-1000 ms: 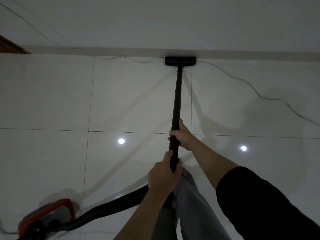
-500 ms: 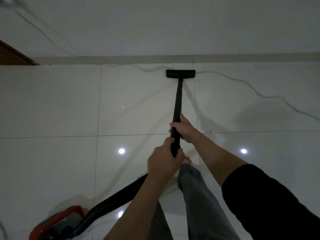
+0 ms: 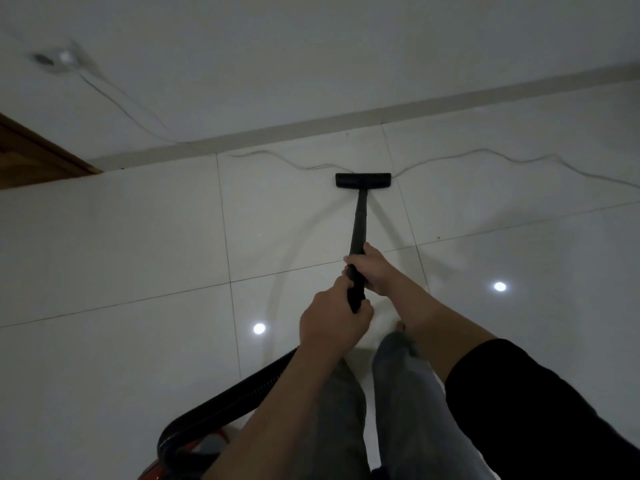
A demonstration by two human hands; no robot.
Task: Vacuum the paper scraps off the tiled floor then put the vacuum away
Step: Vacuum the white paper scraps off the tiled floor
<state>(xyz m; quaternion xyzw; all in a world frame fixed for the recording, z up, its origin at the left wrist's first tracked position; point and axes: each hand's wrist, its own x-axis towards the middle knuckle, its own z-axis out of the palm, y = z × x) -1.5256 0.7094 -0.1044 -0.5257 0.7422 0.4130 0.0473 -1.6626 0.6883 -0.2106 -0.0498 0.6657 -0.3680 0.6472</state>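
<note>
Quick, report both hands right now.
Left hand: grips the rear end of the vacuum wand.
Right hand: grips the wand further forward.

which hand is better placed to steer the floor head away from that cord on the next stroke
Probably the right hand: it grips higher on the wand, nearer the floor head beside the cord. The left hand holds the rear end.

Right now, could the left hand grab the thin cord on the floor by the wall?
Probably not. The left hand grips the vacuum wand, and the cord lies far ahead on the tiles, level with the floor head. Nothing blocks it; it simply looks well beyond arm's reach.
</note>
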